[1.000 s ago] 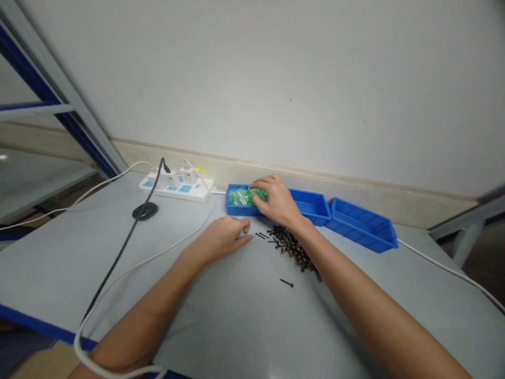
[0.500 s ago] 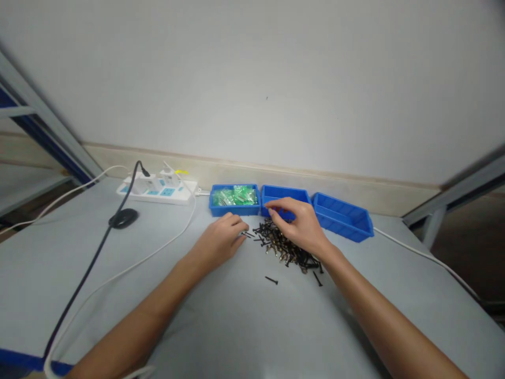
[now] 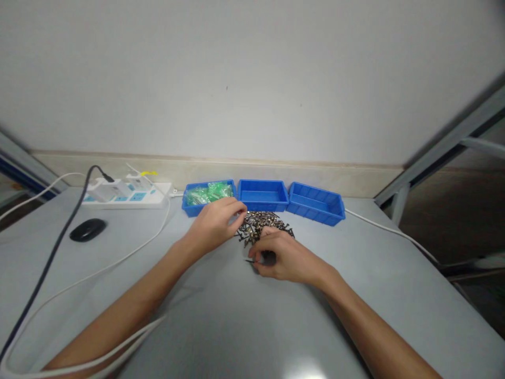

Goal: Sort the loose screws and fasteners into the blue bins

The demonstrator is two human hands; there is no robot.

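The work looks partway along, judging by how things lie. Most of the screws sit loose in one heap (image 3: 252, 230) on the counter (image 3: 221, 326), close in front of the bins. One screw (image 3: 249, 261) is picked out, at the right hand (image 3: 284, 256), on the near side of the heap. Green packets (image 3: 213, 192) in clear wrapping lie in the left bin (image 3: 192, 211); thin, pale shapes show through, too small to make out. The middle bin (image 3: 263, 200) stands just beside it, and the right bin (image 3: 317, 208) is set at a slant next to that. No screws can be made out in either of these two, so the whole heap appears left to deal with.

The right hand is nearly closed, thumb and fingers pinching the dark screw, whose tip pokes out to the left; the curled palm hangs over the near edge of the heap. The left hand (image 3: 216, 225) is half curled, palm down, in front of the left bin, thumb and forefinger drawn close together at the heap's left edge. Whether anything is between those fingertips, I cannot tell.
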